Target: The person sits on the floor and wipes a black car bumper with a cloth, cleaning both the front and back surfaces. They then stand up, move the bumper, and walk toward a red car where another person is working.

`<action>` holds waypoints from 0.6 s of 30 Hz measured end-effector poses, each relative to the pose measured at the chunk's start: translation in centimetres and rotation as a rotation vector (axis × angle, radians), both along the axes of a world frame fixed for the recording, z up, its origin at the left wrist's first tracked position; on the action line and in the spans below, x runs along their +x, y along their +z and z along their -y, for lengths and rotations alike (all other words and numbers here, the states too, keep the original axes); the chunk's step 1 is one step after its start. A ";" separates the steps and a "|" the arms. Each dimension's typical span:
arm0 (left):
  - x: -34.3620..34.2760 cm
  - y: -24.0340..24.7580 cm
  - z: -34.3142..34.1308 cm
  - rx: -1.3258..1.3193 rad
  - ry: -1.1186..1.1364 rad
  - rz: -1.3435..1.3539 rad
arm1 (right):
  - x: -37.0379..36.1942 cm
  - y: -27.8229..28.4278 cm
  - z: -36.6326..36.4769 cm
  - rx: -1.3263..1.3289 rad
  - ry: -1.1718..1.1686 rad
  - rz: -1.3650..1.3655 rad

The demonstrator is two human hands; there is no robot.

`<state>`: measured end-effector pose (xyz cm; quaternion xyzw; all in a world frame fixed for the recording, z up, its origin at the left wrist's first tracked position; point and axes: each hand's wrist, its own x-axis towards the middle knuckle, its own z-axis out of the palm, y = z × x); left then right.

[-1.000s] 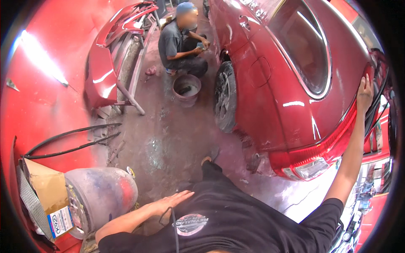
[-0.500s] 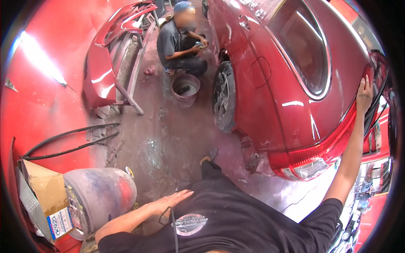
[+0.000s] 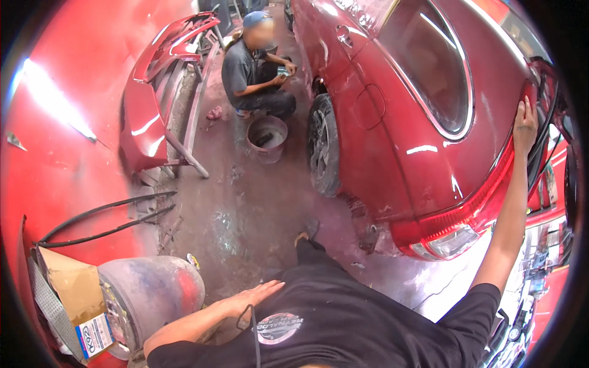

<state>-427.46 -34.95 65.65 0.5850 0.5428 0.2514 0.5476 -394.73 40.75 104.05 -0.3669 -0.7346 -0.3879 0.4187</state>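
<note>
On the right, a dark red car [image 3: 392, 153] stands with its rear corner toward me. My right hand [image 3: 526, 122] reaches out to the rear edge of its body, above the red tail light [image 3: 454, 224]. Its fingers are stretched out and lie on the painted surface, next to a dark red patch I cannot identify at the fingertips. Low in front of me, my left hand [image 3: 254, 297] rests flat against my dark clothing, fingers extended, holding nothing. A thin dark cord [image 3: 253, 331] hangs beside its wrist.
A person [image 3: 254, 73] crouches beside the car, holding a small greenish thing. Near them stand a bucket [image 3: 267, 138] and a wheel [image 3: 323, 144]. A red bumper [image 3: 144, 116] leans at left. A grey drum [image 3: 153, 297] and cardboard box [image 3: 73, 285] are at lower left.
My view has shifted slightly, so the car and the person sit a little further left. My right hand has moved slightly along the car's edge; my left hand stays on my clothing.
</note>
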 end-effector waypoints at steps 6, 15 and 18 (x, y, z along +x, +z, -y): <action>0.2 -0.4 -0.2 -0.025 -0.050 -0.031 | -0.3 0.0 0.9 -0.019 -0.003 -0.018; -6.3 7.0 -10.3 0.457 0.246 -0.493 | -0.3 0.1 0.8 0.023 -0.009 0.003; -7.0 14.9 -13.2 0.836 0.790 -0.249 | -0.3 0.1 0.8 0.027 -0.002 0.009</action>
